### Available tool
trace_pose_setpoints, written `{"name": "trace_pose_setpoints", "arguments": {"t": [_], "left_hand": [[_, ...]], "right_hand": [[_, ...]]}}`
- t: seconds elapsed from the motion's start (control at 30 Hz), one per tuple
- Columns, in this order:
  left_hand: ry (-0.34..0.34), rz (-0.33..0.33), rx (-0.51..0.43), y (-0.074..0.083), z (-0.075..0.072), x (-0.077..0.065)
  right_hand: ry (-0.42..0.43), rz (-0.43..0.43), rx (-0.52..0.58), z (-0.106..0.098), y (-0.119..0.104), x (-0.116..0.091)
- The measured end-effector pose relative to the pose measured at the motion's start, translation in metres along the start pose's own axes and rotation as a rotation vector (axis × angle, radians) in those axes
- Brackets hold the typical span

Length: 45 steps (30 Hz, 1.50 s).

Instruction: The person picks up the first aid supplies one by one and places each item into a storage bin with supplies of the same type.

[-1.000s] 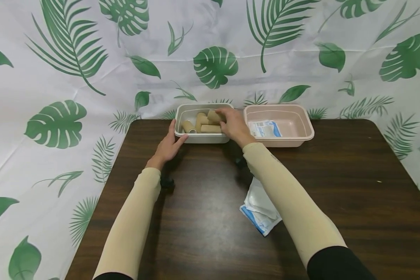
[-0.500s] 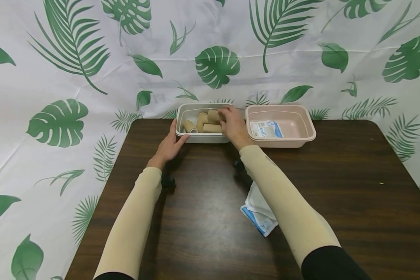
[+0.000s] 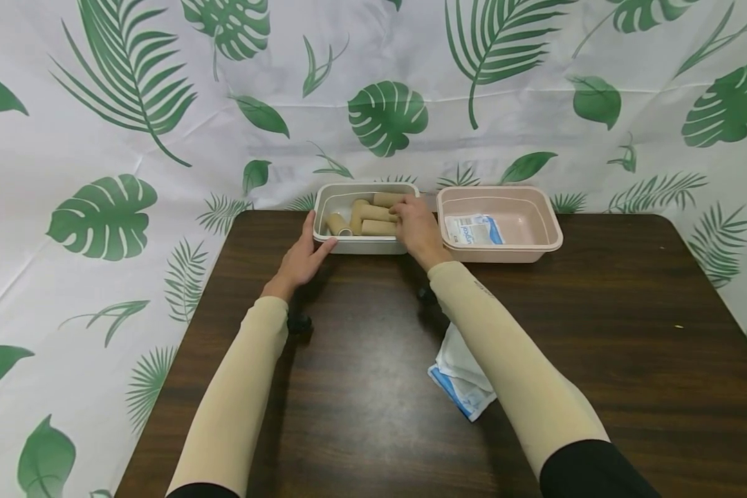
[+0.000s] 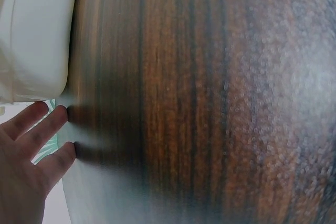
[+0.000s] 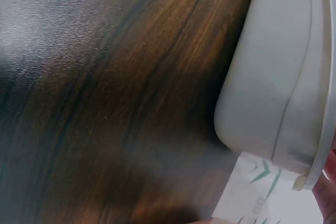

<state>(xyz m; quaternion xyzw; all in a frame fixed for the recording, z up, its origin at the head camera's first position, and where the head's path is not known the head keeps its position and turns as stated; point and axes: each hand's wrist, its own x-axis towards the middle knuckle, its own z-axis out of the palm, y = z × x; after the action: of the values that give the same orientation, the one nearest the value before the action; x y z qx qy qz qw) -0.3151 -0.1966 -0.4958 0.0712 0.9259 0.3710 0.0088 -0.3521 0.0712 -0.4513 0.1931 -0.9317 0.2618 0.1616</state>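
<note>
A whitish plastic bin (image 3: 361, 246) stands at the table's back edge, holding several tan cylindrical rolls (image 3: 378, 227). One roll (image 3: 338, 224) shows a hollow-looking end. My left hand (image 3: 299, 261) rests at the bin's left front corner, thumb along the front rim and fingers against the left side. Those fingers look straight and spread in the left wrist view. Over the bin's right end, my right hand (image 3: 420, 230) bends its fingers at the right end of a middle roll (image 3: 376, 213) and holds it there. Its fingertips are partly hidden. The right wrist view shows mostly the bin's outer wall (image 5: 268, 77).
A pink bin (image 3: 492, 254) stands close on the right, with a blue-and-white labelled packet (image 3: 473, 229) inside. Further white and blue packets (image 3: 463, 387) lie on the dark wooden table (image 3: 361, 415), partly under my right forearm. A leaf-print cloth (image 3: 373, 159) hangs behind.
A tan roll that was raised at my right fingertips now lies at the back of the bin. My right fingers have come slightly forward to a middle roll. The left hand stays put.
</note>
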Motion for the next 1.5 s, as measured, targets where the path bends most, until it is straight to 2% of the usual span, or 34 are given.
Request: {"name": "trace_pose_setpoints", "arguments": {"t": [0.23,0.37,0.5,0.67,0.77,0.9,1.1,1.3,1.5], "left_hand": [[-0.012,0.008,-0.005,0.003,0.000,0.001],[-0.007,0.004,-0.007,0.003,-0.001,0.000],[-0.009,-0.009,-0.010,0.003,-0.002,-0.002],[-0.008,-0.001,-0.008,0.002,-0.001,-0.004],[-0.006,-0.003,-0.006,0.001,-0.002,-0.005],[-0.009,0.001,-0.007,0.001,-0.002,-0.005],[-0.012,0.015,-0.014,0.003,-0.001,-0.003],[-0.001,0.010,-0.007,0.004,-0.001,-0.003],[0.000,0.009,0.004,0.004,-0.001,-0.003]], "right_hand": [[-0.033,-0.043,-0.009,-0.008,0.001,-0.009],[-0.053,-0.106,-0.013,-0.016,-0.002,-0.021],[-0.093,-0.165,0.002,-0.027,-0.006,-0.042],[-0.188,-0.198,0.043,-0.043,-0.007,-0.080],[-0.262,-0.174,0.055,-0.053,-0.001,-0.106],[-0.350,-0.097,0.099,-0.068,0.014,-0.145],[-0.402,-0.042,0.185,-0.091,0.042,-0.197],[-0.467,-0.039,0.183,-0.102,0.053,-0.230],[-0.515,-0.023,0.156,-0.104,0.052,-0.251]]}}
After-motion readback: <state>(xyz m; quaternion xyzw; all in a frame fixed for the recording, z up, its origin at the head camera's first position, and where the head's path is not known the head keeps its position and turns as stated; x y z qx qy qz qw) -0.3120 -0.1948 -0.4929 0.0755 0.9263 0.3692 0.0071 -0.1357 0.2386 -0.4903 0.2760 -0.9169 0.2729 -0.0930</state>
